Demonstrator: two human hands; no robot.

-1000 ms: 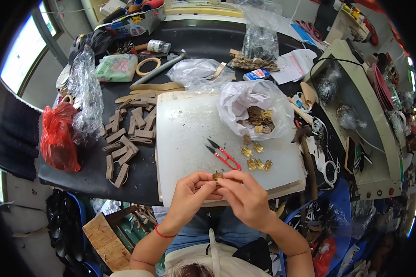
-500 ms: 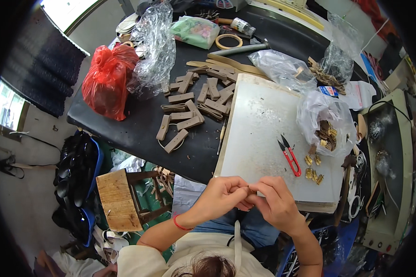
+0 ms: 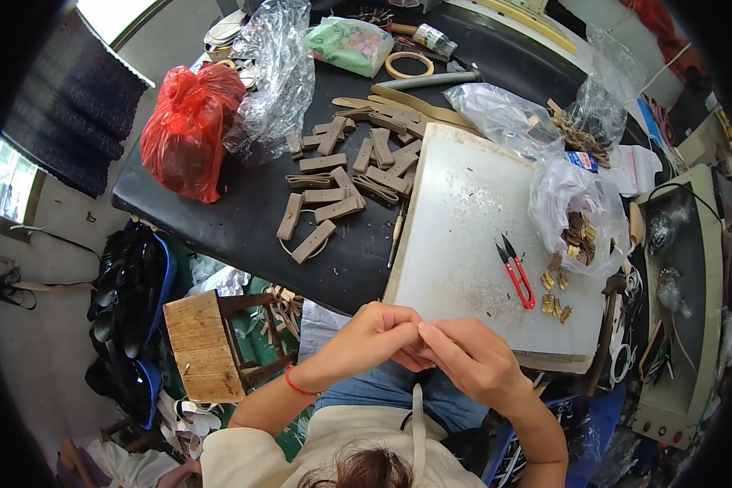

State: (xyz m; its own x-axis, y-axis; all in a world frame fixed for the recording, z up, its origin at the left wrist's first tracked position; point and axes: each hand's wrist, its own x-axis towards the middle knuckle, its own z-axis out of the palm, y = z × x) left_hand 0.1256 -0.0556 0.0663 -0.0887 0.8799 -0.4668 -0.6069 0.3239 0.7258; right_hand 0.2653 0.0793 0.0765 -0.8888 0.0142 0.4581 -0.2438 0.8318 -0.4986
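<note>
Over the near edge of a white board (image 3: 455, 252), my left hand (image 3: 372, 340) and my right hand (image 3: 478, 362) meet, fingertips touching. Both are closed in a pinch, and whatever lies between the fingers is hidden by them. A pair of red-handled thread snips (image 3: 524, 291) rests on the board, blades pointing away from me. Several small gold metal buckle-like pieces (image 3: 551, 306) lie beside it. Behind them sits a clear plastic bag (image 3: 549, 191), open, with more gold and brown pieces (image 3: 578, 236) in it.
Folded brown strips (image 3: 323, 195) are heaped on the black table (image 3: 252, 236), left of the board. Farther back are a red bag (image 3: 189, 134), a tape roll (image 3: 409, 65) and a metal rod (image 3: 431, 80). A wooden stool (image 3: 203, 348) stands at lower left.
My fingers have shifted: the right hand has moved slightly left over the left fingertips. A bit of brown that showed between them is now covered. The view has shifted slightly.
</note>
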